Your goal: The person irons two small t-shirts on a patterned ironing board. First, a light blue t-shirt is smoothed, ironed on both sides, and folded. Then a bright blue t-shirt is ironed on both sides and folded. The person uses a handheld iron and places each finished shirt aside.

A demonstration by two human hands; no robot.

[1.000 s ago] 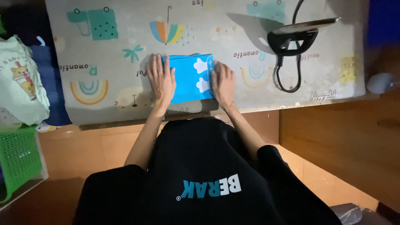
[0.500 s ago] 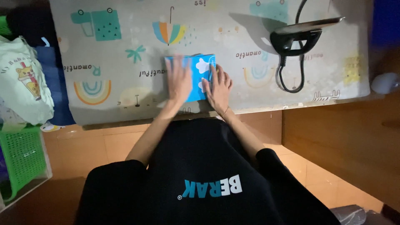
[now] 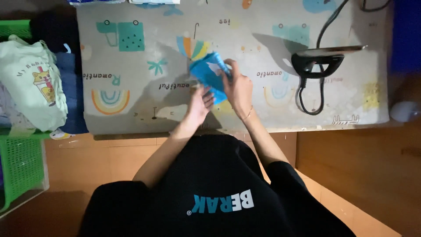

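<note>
A small folded blue cloth with white shapes (image 3: pixel 205 72) is lifted off the patterned ironing mat (image 3: pixel 140 105), and both hands grip it. My right hand (image 3: pixel 239 90) holds its right side with the fingers curled over the top edge. Just below, my left hand (image 3: pixel 201 103) pinches the lower edge of the cloth. The part of the cloth under my fingers is hidden.
A black iron (image 3: pixel 324 59) stands on the mat to the right, its cord (image 3: pixel 307 103) looped in front. A pale green printed garment (image 3: pixel 33 83) and a dark blue one (image 3: pixel 72 87) lie at the left. A green plastic basket (image 3: pixel 19 166) stands on the floor.
The cloth lay flat under both palms. My hands have closed in on it and picked it up, turning it at an angle above the mat.
</note>
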